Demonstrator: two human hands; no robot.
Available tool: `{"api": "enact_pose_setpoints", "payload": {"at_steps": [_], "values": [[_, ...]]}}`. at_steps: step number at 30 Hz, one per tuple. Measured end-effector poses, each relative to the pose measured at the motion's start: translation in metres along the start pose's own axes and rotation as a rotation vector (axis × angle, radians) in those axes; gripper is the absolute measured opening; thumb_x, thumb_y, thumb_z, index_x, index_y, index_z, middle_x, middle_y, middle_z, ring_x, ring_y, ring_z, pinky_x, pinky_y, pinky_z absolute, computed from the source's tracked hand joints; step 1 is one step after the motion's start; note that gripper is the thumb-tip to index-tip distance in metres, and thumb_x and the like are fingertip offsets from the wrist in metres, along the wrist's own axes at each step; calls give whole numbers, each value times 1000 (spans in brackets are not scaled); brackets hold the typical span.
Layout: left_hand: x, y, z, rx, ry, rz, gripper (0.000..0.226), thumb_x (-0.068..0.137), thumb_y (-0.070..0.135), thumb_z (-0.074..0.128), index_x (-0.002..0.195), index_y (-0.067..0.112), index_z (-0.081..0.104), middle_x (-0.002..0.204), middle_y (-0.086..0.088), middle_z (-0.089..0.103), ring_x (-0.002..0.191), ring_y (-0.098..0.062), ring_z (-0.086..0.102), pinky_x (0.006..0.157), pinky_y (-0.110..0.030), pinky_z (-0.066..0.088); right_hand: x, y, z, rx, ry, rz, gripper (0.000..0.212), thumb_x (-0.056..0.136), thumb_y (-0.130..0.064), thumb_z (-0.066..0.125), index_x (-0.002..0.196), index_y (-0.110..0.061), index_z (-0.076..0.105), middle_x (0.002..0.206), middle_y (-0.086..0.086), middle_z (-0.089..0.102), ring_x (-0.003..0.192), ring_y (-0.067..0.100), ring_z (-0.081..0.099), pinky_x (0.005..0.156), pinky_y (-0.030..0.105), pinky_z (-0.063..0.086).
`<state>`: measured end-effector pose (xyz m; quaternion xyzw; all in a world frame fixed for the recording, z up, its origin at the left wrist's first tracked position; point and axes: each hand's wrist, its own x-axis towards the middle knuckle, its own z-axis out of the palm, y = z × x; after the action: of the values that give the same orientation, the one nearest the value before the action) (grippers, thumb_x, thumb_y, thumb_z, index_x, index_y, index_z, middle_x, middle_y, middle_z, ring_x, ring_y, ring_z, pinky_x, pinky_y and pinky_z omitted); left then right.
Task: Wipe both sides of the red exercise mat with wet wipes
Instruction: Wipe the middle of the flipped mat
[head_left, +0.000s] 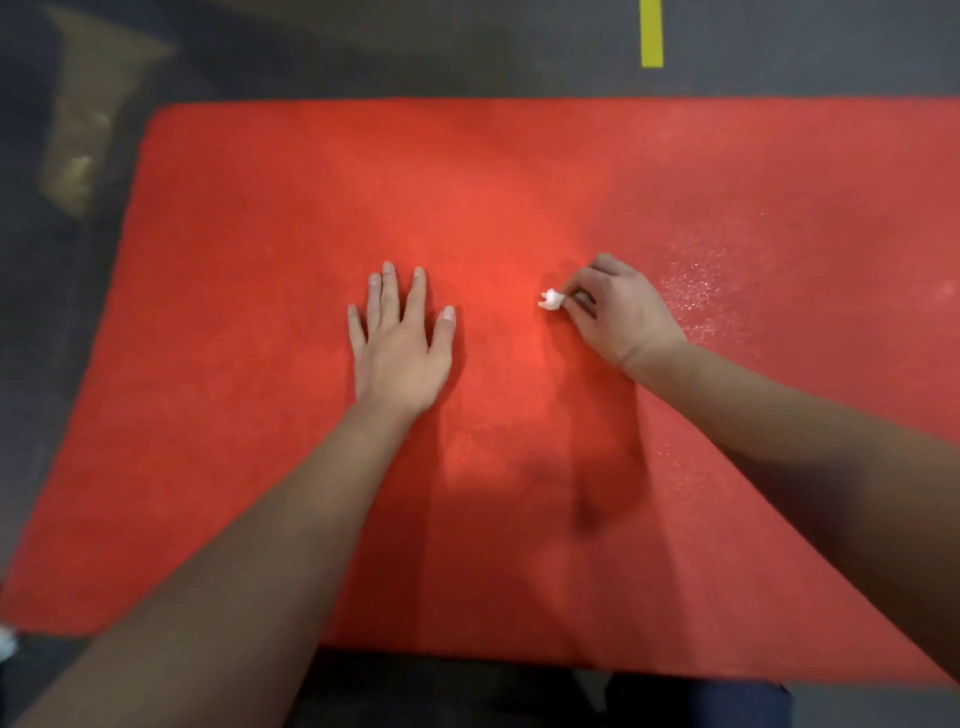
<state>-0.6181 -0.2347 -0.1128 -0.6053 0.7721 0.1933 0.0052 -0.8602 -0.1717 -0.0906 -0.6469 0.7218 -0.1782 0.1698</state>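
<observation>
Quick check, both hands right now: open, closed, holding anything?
Left hand: open, fingers straight, flat on the red mat.
Right hand: closed, pinching a small white wad of wipe against the mat.

No readable text, label, brand, number or sign appears on anything in view.

A dark grey floor (467, 47) fills the top and left of the frame. A yellow tape strip (651, 31) lies on it at the upper right, cut by the top edge. A blurred tan shape (88, 119) sits upper left. Something small and white (6, 642) shows at the lower left edge.
</observation>
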Motion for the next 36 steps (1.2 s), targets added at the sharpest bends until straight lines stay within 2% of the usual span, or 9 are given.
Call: {"api": "enact_pose_setpoints", "payload": {"at_steps": [3,9,13,17,20,23,27,33,36], "values": [[-21,14,20,-16,43,-102,69,105,56,25,165,24,10,172,-8,-5,158,-21,-8,126,-51,-8,-5,6,8,-23,44,26,10,87,-10,63,92,-6,70,89,15,58,82,41,62,77,50,53],[-34,12,45,138,208,-44,74,102,55,28,164,16,14,171,-16,6,158,-31,2,126,-58,2,-53,-10,16,87,50,-13,4,89,-6,67,93,-6,68,85,8,52,76,31,55,73,43,48],[-32,13,46,151,223,-48,75,102,55,30,164,16,16,170,-17,8,158,-32,4,125,-59,4,-66,-9,14,55,-61,-126,8,91,-12,66,97,-14,70,88,4,55,81,29,58,74,43,50],[-31,13,46,148,217,-50,75,102,56,29,164,16,15,170,-17,7,158,-32,2,125,-60,4,-63,-3,11,56,2,-21,14,93,-22,59,97,-16,71,89,3,57,81,30,58,75,49,51],[-30,12,46,151,220,-45,76,102,57,29,164,16,15,170,-17,7,158,-32,2,125,-60,5,-86,-18,16,137,-78,-37,9,91,-15,65,96,-13,71,88,4,56,81,29,60,74,46,52],[-30,12,47,159,214,-41,79,101,60,29,164,15,15,170,-18,7,158,-33,2,125,-61,5,-101,-23,16,144,-155,-74,16,90,-23,59,93,-13,72,87,5,60,80,31,63,71,47,54],[-29,13,46,170,204,-47,83,99,65,27,164,15,15,170,-19,7,158,-34,2,125,-61,4,-93,-4,10,95,-89,37,21,90,-29,55,92,-17,72,86,3,59,81,31,62,73,49,53],[-29,15,45,176,192,-59,86,98,68,24,164,15,14,170,-19,6,158,-34,1,124,-62,4,-139,-27,20,81,-351,-240,18,90,-24,51,90,-16,67,87,3,59,80,29,58,71,43,51],[-29,15,46,187,191,-59,85,98,68,24,164,15,13,170,-19,5,158,-34,0,124,-62,4,-141,-24,22,47,-319,-205,20,89,-30,50,88,-21,68,85,0,59,80,27,59,70,43,52]]}}
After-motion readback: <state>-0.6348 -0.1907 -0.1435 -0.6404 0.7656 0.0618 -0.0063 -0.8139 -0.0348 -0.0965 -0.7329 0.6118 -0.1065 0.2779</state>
